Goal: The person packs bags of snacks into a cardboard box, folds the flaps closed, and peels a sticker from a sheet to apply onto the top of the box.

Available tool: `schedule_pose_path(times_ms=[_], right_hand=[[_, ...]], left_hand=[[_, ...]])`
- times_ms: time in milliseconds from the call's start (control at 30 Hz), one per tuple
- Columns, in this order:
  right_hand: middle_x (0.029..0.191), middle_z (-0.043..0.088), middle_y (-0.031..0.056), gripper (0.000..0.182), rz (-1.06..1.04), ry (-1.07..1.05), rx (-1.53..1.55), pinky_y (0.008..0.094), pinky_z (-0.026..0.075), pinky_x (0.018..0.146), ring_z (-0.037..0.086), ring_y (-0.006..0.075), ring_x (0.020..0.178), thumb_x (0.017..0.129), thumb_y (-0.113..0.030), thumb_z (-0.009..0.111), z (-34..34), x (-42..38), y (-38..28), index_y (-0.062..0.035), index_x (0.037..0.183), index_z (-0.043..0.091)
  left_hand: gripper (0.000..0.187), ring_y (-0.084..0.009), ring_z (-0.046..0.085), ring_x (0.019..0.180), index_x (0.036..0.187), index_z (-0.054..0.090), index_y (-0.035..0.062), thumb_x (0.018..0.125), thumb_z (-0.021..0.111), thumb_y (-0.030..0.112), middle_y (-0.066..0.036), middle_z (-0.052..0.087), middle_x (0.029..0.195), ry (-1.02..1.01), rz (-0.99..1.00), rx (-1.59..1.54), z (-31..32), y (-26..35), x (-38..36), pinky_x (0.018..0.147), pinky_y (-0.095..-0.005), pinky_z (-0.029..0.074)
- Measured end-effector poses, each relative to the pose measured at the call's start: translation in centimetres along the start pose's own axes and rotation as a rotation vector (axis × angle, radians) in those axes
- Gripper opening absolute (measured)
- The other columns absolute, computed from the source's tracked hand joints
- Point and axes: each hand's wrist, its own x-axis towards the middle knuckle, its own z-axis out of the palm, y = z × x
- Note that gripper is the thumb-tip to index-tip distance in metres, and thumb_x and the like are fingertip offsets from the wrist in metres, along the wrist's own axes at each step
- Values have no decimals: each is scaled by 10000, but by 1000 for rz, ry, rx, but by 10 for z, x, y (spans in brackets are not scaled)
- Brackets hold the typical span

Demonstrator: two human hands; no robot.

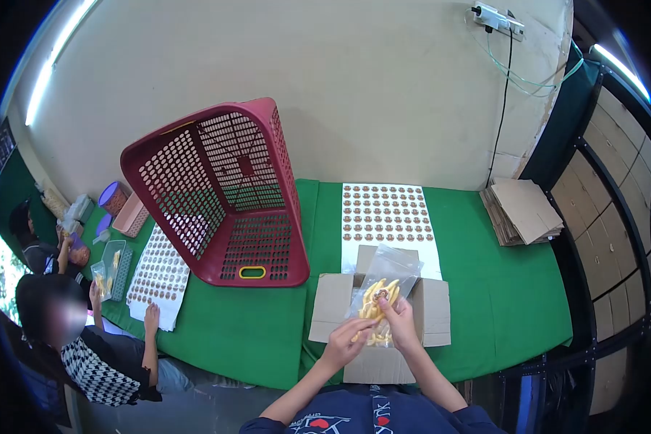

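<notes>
A clear plastic bag (378, 293) of yellow, stick-like pieces is held over an open cardboard box (378, 365). My left hand (349, 342) is closed on the bag's lower left side. On the right, my right hand (401, 323) grips the bag, its thumb beside a small round brown sticker (381, 294) on the front. The bag's upper end is loose and empty. Behind the box lies a white sheet (388, 213) with rows of round brown stickers, partly covered by the box flap and the bag.
A red basket (246, 166) lies on its side at centre left. More sticker sheets (159, 278) lie beside it, near a seated co-worker holding a bag. Another person is farther back. Flattened cardboard (524, 210) is stacked at the right, and a green basket (121, 271) stands left.
</notes>
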Motion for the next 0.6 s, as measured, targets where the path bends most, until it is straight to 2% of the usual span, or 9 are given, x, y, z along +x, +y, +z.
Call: schedule_pose_path(times_ms=[33, 133, 233, 333, 600], right_hand=[[970, 603, 49, 225, 9, -26, 5, 254, 459, 774, 566, 102, 864, 870, -117, 561, -4, -1, -4, 7, 1054, 523], [958, 601, 41, 252, 55, -118, 0, 251, 456, 773, 562, 97, 861, 879, -138, 554, -13, -8, -15, 15, 1075, 513], [956, 602, 39, 277, 92, -240, -116, 254, 457, 772, 560, 95, 867, 882, -173, 553, -18, -12, -15, 17, 1081, 518], [1006, 590, 51, 348, 215, -335, -220, 252, 454, 796, 554, 96, 917, 876, -208, 567, -14, -16, -21, 2, 1147, 503], [1008, 583, 38, 334, 143, -267, -149, 240, 460, 768, 549, 86, 901, 869, -186, 575, -4, -23, -15, 10, 1132, 511]], left_hand=[[248, -195, 597, 772, 1022, 570, -9, 808, 614, 110, -133, 599, 943, 16, 6, 23, -2, -3, -1, 669, -288, 483], [228, -125, 575, 741, 992, 577, -7, 815, 620, 131, -80, 594, 860, 188, -327, -142, -1, -12, 2, 636, -252, 467], [208, -59, 523, 670, 952, 583, -1, 817, 633, 150, -9, 560, 770, 112, -597, -452, 2, -23, 7, 600, -208, 434], [190, -24, 478, 630, 900, 594, 6, 816, 645, 168, 32, 535, 715, -32, -552, -425, 3, -15, 9, 555, -178, 396], [174, -5, 381, 534, 778, 603, 13, 811, 653, 177, 55, 487, 595, 89, -601, -375, 9, -11, 7, 452, -184, 283]])
